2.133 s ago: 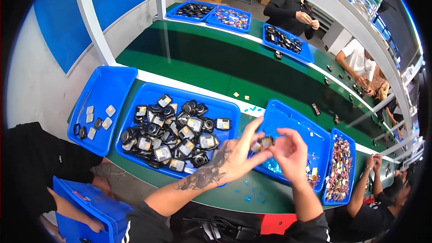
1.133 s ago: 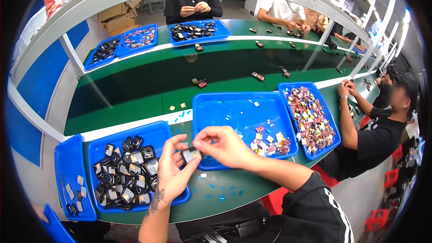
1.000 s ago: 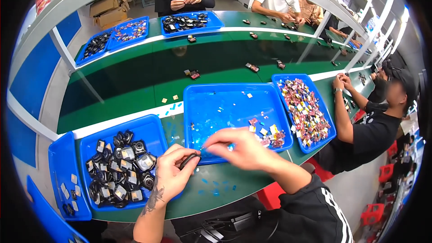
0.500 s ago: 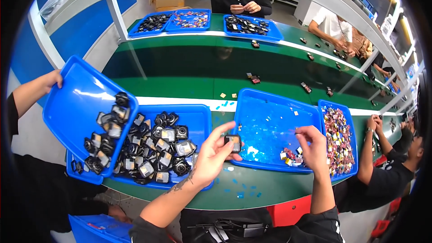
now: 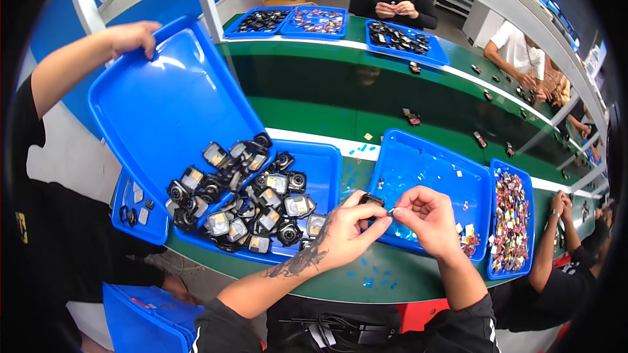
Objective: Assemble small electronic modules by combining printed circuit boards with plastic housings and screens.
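While the left hand [image 5: 350, 232] clamps a dark case [image 5: 372, 200] between thumb and fingers at the left rim of the middle tray [image 5: 425, 170], the right hand [image 5: 428, 219] pinches a tiny pale bit [image 5: 391, 212] beside it. At left, a co-worker's hand [image 5: 134, 38] tilts a loaded tray [image 5: 163, 108] over more cases [image 5: 268, 209] on the counter [image 5: 327, 285].

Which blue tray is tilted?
The blue tray whose raised end a co-worker's hand grips, black watch-like cases heaped at its low end; trays on the workbench lie flat.
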Available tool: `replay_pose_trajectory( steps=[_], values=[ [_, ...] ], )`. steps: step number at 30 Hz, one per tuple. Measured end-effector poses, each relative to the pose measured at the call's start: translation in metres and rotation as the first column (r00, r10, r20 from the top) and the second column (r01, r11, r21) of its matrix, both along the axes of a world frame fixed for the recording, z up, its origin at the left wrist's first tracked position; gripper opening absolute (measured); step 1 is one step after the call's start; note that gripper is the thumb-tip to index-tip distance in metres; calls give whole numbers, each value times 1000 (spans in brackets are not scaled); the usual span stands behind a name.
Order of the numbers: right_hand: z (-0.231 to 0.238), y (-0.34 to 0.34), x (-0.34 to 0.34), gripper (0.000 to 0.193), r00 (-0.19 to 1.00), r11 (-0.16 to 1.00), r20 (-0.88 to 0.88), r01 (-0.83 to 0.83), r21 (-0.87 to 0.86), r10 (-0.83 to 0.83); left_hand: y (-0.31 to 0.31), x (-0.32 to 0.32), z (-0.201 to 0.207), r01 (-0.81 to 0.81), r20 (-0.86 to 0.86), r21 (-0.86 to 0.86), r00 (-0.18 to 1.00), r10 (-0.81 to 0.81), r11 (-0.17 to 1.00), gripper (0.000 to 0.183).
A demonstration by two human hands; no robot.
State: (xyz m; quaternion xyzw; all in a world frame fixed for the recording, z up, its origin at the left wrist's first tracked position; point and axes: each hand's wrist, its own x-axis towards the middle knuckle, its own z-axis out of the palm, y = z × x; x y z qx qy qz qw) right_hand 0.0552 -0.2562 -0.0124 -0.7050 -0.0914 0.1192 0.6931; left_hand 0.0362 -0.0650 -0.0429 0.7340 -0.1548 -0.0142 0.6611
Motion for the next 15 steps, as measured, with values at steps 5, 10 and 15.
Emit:
replay_pose_trajectory(
  steps=[5,10,15],
  values=[
    [5,14,-4,15,887,892,460,167,-421,51,1,3,-8,-28,-20,-21,999,27,999,10],
    [-2,8,-4,13,726,818,684,354,-454,66,6,8,-4,-89,-83,-197,994,74,976,17],
    [-17,-13,3,25,840,761,537,304,-573,69,6,8,-1,70,-392,-395,889,-237,916,25]
  ],
)
